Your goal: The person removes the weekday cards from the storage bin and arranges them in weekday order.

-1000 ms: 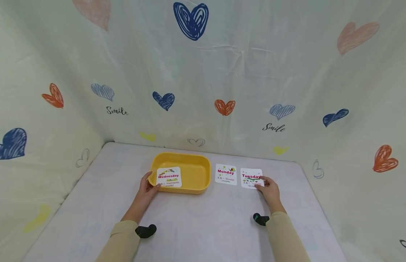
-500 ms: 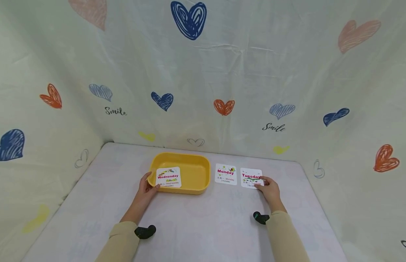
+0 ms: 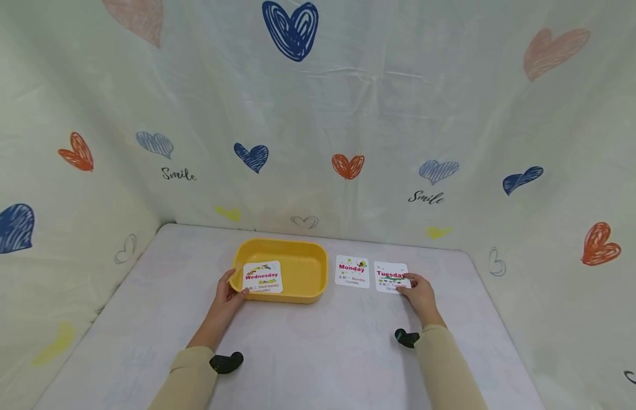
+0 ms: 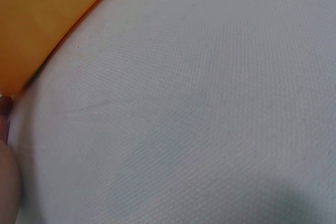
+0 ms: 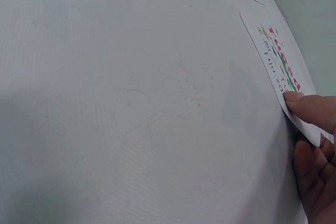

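Note:
A yellow plastic tray (image 3: 302, 273) stands on the table, its left end gripped by my left hand (image 3: 228, 299). My left thumb lies at the front left corner, by the lower edge of the white "Wednesday" card (image 3: 263, 277) inside the tray. To the right, my right hand (image 3: 420, 296) pinches the right edge of the "Tuesday" card (image 3: 387, 273). In the right wrist view, the thumb (image 5: 310, 109) presses on the card's face, with the other fingers curled beneath its raised edge. The "Monday" card (image 3: 351, 271) lies between the tray and the "Tuesday" card.
A white cloth covers the table (image 3: 308, 359). Behind it and along both sides hangs a pale curtain (image 3: 379, 114) printed with hearts and "Smile". Black bands (image 3: 227, 363) sit on both wrists at the beige sleeves (image 3: 187, 378).
The head view has shifted slightly. Both hands, the tray and the cards keep practically the same places relative to one another.

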{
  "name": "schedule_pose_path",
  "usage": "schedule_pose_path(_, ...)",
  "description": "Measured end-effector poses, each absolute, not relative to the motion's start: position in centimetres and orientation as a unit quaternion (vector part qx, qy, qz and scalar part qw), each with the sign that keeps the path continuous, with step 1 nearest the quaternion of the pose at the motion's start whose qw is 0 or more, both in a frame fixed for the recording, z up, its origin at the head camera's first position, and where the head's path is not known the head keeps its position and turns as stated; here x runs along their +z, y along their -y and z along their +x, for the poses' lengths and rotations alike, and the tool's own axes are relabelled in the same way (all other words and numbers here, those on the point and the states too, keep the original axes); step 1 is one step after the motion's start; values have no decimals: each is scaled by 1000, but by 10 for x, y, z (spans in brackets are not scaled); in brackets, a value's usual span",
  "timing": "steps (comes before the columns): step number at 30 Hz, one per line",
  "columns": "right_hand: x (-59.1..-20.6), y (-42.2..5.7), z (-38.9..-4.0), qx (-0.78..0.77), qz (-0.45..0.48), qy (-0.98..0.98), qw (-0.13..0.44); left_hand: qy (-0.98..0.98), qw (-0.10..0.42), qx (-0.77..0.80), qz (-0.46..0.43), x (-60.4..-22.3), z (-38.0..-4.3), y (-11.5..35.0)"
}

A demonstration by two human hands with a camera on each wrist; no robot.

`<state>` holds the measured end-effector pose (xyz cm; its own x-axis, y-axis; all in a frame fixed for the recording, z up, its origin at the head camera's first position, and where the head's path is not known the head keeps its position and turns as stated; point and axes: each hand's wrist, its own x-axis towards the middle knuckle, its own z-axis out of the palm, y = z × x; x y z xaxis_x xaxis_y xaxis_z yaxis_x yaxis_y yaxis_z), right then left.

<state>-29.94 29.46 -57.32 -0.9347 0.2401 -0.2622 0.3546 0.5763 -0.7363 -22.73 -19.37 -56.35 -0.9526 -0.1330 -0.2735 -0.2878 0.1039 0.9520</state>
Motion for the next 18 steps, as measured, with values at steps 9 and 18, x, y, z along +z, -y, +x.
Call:
schedule_pose_path(9, -571, -288, -299, -415, 186, -889, 55, -735, 58, 663, -130, -561, -227, 194)
schedule_pose_path(18, -576, -286, -296, -408, 194, -892, 26, -737, 57, 661, -131, -564, -228, 194)
